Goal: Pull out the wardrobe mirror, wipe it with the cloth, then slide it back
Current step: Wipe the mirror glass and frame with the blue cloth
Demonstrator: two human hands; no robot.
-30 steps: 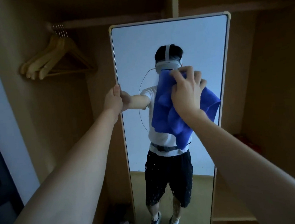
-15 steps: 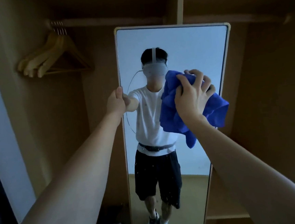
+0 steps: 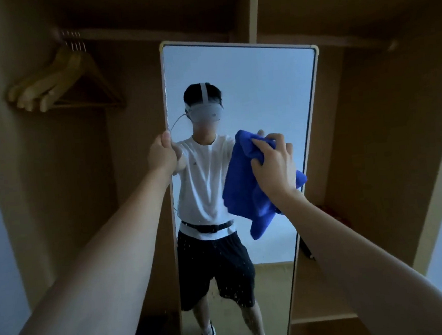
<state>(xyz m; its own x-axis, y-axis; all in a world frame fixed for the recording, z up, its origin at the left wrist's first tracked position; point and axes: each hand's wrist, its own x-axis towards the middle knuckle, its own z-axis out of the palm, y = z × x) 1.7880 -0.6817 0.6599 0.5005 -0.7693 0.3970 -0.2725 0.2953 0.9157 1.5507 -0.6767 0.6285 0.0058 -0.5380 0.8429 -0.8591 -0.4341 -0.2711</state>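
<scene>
one tall mirror stands pulled out of the wardrobe. left hand grips its left edge, fingers curled round the frame. right hand clutches one bunched blue cloth against the glass nr the right edge. risk: pressing hard w/ the cloth could swing the mirror if the left grip slips. abt four wooden hangers hang upper left of the mirror.

Head view, at arm's length from the mirror
1 wide-angle camera looks forward and slightly down into the open wardrobe.
</scene>
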